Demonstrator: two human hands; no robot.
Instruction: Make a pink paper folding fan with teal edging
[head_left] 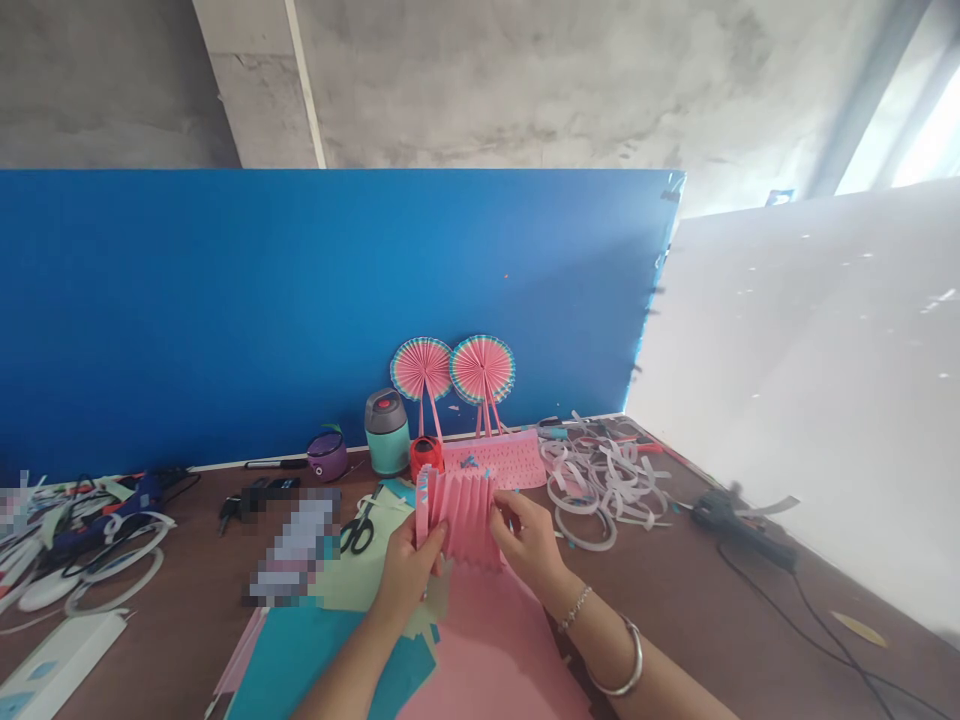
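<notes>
Between my hands is a pink accordion-pleated paper (pixel 466 515), its folds running up and down. My left hand (pixel 415 555) grips the bunched pleats at the left end, thumb in front. At the right edge of the pleats, my right hand (pixel 521 530) pinches the paper between thumb and fingers. A flat pink sheet (pixel 495 650) lies below, and I cannot tell whether it joins the pleated part. Left of my left hand, black-handled scissors (pixel 358 535) rest on pale green paper (pixel 352 580), with teal paper (pixel 300 660) nearer me.
Two round pink paper fans (pixel 482 368) lean on the blue partition (pixel 225 320). Before it stand a teal jar (pixel 388 440), a purple pot (pixel 327 456) and a red tape roll (pixel 426 458). White paper strips (pixel 600 480) pile at right, near a black glue gun (pixel 742 525) with a cord.
</notes>
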